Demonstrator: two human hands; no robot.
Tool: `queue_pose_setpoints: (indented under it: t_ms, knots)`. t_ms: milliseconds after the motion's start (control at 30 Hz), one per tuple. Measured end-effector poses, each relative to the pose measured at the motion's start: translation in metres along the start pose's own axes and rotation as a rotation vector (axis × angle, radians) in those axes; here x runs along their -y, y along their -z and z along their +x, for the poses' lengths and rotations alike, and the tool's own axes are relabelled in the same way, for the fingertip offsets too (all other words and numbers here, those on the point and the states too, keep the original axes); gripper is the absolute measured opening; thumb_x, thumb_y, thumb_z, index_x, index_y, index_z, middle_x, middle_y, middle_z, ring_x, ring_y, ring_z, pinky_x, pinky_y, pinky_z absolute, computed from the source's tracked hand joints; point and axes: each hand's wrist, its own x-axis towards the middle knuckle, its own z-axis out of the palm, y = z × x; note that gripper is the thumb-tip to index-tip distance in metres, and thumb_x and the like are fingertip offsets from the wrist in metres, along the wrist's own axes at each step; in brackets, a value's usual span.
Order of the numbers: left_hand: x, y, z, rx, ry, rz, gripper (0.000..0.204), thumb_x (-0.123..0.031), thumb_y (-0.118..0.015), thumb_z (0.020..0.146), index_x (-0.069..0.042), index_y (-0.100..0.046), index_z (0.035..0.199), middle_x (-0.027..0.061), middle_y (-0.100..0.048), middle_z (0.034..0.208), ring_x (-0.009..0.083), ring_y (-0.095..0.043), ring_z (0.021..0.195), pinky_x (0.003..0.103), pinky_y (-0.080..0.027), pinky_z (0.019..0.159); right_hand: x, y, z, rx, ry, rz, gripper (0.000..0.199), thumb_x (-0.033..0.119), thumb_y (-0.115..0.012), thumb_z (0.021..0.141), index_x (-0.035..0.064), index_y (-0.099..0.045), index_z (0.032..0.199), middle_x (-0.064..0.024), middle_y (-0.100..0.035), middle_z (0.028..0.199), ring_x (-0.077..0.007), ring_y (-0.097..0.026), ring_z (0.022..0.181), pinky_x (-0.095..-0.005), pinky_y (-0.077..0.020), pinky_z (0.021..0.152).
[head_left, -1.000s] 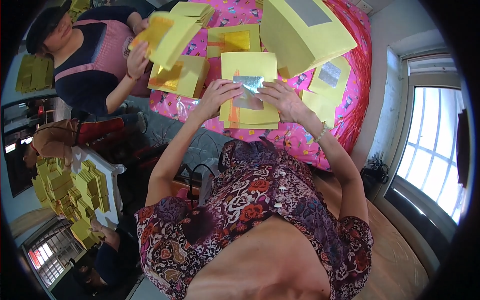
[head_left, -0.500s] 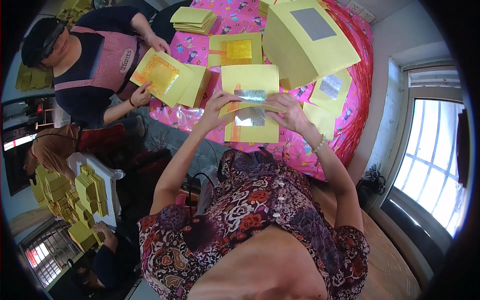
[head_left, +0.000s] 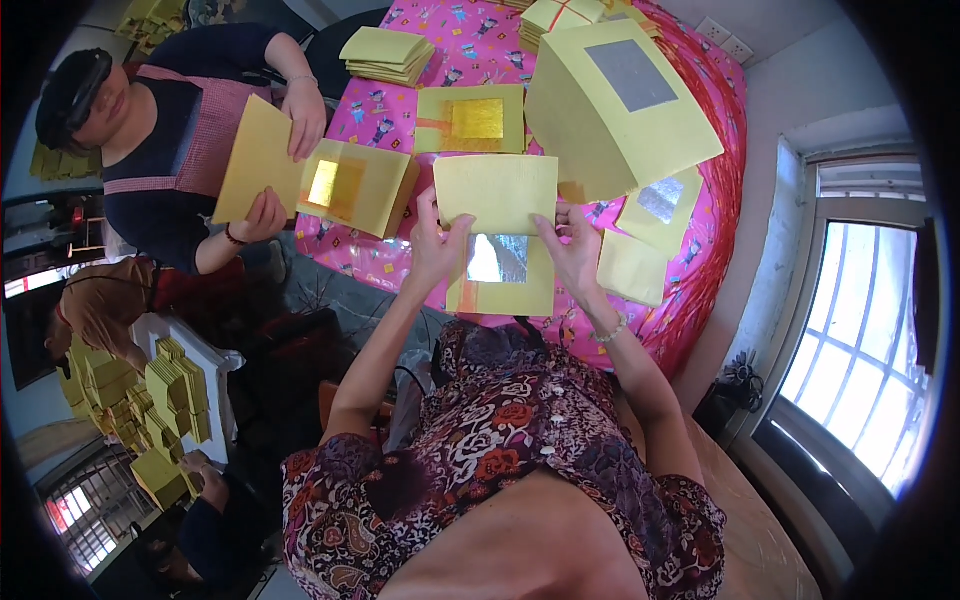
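A plain yellow paper sheet (head_left: 496, 185) is raised toward me, with my left hand (head_left: 440, 242) pinching its lower left side and my right hand (head_left: 572, 248) its lower right side. Both thumbs press on the near face, while the other fingers are partly behind the paper. Just below it, on the table, lies another yellow sheet (head_left: 535, 295) bearing a shiny silver foil patch (head_left: 498, 258) and an orange streak at its left. Beyond the raised sheet lies a yellow sheet with a gold foil patch (head_left: 478, 118).
Pink patterned cloth (head_left: 380, 105) covers the table. A large yellow stack with a grey patch (head_left: 632, 75) leans at the far right, beside red strands (head_left: 725, 170). At left, a co-worker holds a yellow sheet (head_left: 255, 165) over a gold-patched stack (head_left: 365, 185). More yellow stacks (head_left: 180, 385) stand lower left.
The sheet in my hands was bent edge-on and is now raised flat, its plain face toward me. The co-worker has lifted and turned a sheet, uncovering the gold-patched one below.
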Motion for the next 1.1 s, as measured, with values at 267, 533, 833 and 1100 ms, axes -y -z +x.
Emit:
queue_pose_setpoints:
  t_ms: [267,533,833,1100]
  knots:
    - [0.000,-0.008,0.023,-0.044,-0.054,0.021,0.056,-0.009,-0.063,0.090,0.002,-0.034,0.136,0.0195,-0.063,0.118,0.0221,-0.065,0.107,0.034,-0.052,0.087,0.013,-0.002,0.021,-0.053,0.023,-0.239,0.028,0.019,-0.079,0.083,0.0026,-0.059,0.094,-0.0083,-0.065,0.075,-0.0188,-0.063,0.067,-0.0322,-0.0505,0.059]
    - [-0.006,-0.007,-0.007,-0.044,0.049,-0.005,0.050,-0.008,-0.062,0.090,0.001,-0.037,0.132,0.0187,-0.063,0.116,0.0223,-0.065,0.105,0.034,-0.052,0.087,0.018,0.005,0.001,-0.027,0.026,-0.358,0.027,0.020,-0.080,0.080,0.0041,-0.060,0.091,-0.0079,-0.064,0.075,-0.0248,-0.061,0.072,-0.0381,-0.0499,0.063]
    - [-0.003,-0.016,-0.003,-0.106,-0.061,-0.061,0.052,-0.006,-0.061,0.091,0.001,-0.031,0.133,0.0202,-0.059,0.118,0.0217,-0.059,0.109,0.035,-0.047,0.092,0.009,0.009,0.013,0.066,-0.112,-0.329,0.030,0.026,-0.079,0.081,0.0025,-0.062,0.085,-0.0092,-0.065,0.071,-0.0235,-0.062,0.069,-0.0378,-0.0509,0.062]
    - [0.011,-0.022,0.024,-0.156,-0.218,0.024,0.054,-0.004,-0.059,0.092,0.001,-0.029,0.137,0.0186,-0.059,0.110,0.0223,-0.060,0.100,0.035,-0.048,0.088,-0.003,0.003,0.043,0.096,-0.168,-0.296,0.031,0.028,-0.079,0.082,0.0007,-0.065,0.081,-0.0104,-0.067,0.068,-0.0213,-0.064,0.058,-0.0347,-0.0513,0.056]
